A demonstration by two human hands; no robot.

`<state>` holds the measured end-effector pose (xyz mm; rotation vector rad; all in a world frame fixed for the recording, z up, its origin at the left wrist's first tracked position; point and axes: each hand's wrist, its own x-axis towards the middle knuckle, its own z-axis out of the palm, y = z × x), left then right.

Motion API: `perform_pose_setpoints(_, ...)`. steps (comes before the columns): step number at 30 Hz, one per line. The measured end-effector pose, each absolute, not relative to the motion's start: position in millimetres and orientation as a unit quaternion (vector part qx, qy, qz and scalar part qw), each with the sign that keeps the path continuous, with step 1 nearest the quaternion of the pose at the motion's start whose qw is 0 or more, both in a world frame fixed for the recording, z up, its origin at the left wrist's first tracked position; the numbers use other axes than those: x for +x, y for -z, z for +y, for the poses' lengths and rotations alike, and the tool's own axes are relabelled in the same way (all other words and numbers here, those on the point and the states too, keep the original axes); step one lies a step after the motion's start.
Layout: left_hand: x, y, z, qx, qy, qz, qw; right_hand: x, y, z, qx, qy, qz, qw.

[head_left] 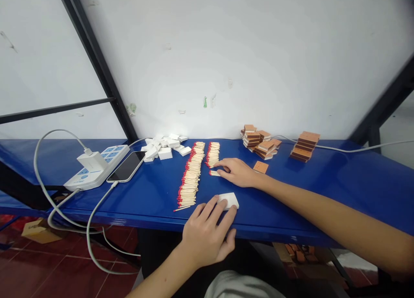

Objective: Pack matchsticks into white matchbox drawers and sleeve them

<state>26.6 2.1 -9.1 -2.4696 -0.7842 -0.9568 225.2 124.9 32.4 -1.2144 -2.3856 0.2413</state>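
My left hand (209,231) is at the table's front edge, its fingers resting on a small white matchbox tray (230,199) and holding it against the blue surface. The inside of this tray cannot be made out. Farther forward, my right hand (237,170) reaches in from the right with index finger and thumb apart. Its index finger touches the near end of a short row of red-tipped matches (213,153). The thumb is beside a small bunch of matches (214,173) lying apart from that row. A longer row of matches (191,175) runs along the left.
White matchbox trays (165,152) lie heaped at the back. Brown matchbox sleeves (258,139) are piled behind my right hand, one sleeve (260,167) apart, more stacked (305,146) farther right. At left are a phone (127,167), a power strip (77,179) and white cables (91,229).
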Motion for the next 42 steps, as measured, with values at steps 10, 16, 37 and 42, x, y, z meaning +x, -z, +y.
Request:
perform_pose_setpoints(10, 26.8, 10.0, 3.5, -0.878, 0.343, -0.275, 0.19, 227.1, -32.5, 128.1, -0.449, -0.145, -0.847, 0.244)
perform_pose_setpoints(16, 26.9, 9.0, 3.1, -0.877, 0.345, -0.274, 0.191, 226.3, -34.2, 126.9, -0.467, -0.15, -0.839, 0.237)
perform_pose_setpoints(37, 26.6, 8.8, 3.5, -0.88, 0.337, -0.276, 0.19, 224.0, -35.5, 123.7, -0.465, -0.119, -0.847, 0.229)
perform_pose_setpoints(42, 27.1, 10.0, 3.0, -0.88, 0.337, -0.275, 0.19, 224.7, -34.2, 124.3, -0.463, -0.118, -0.846, 0.236)
